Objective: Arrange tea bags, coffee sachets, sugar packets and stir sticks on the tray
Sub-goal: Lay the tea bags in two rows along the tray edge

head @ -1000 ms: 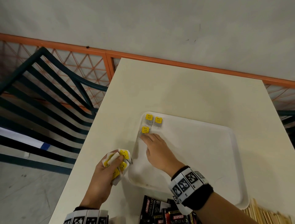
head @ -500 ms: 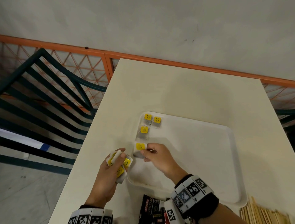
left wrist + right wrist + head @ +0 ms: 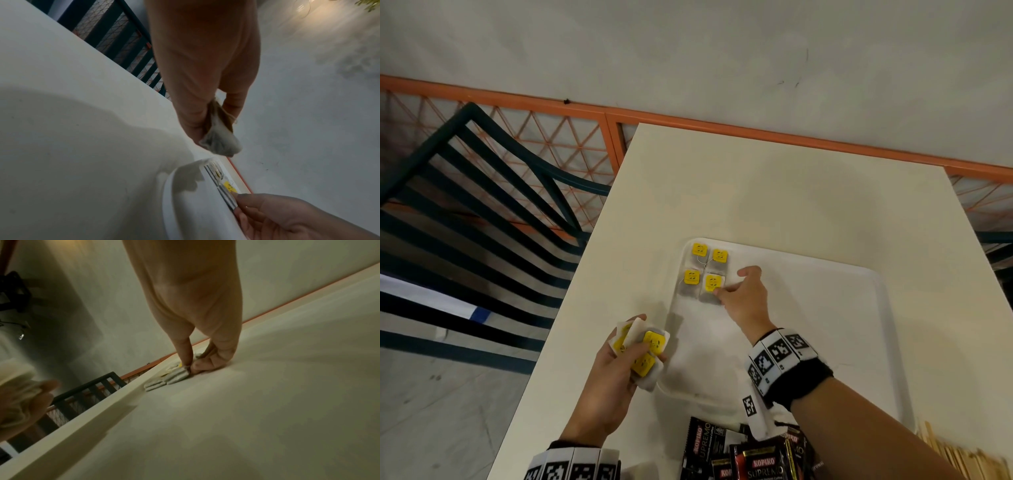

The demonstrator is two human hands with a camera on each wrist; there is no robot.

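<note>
A white tray (image 3: pixel 825 325) lies on the cream table. Several tea bags with yellow tags sit in a block in its far left corner. My right hand (image 3: pixel 726 291) pinches the near right tea bag (image 3: pixel 711 286) of that block, which lies flat on the tray beside another tea bag (image 3: pixel 691 279). In the right wrist view the right hand (image 3: pixel 191 366) has its thumb and fingertips on that tea bag (image 3: pixel 177 375). My left hand (image 3: pixel 643 346) grips a bunch of tea bags (image 3: pixel 650 342) just off the tray's left rim, and that bunch (image 3: pixel 222 144) shows in the left wrist view.
Black coffee sachets (image 3: pixel 750 459) lie at the table's near edge. Wooden stir sticks (image 3: pixel 955 455) lie at the near right. A dark green chair (image 3: pixel 482 205) stands left of the table (image 3: pixel 756 192). An orange railing (image 3: pixel 688 123) runs behind it.
My right hand left the third tea bag, took another from the left hand's bunch and carried it to the tray's far left corner. The left hand stayed put.
</note>
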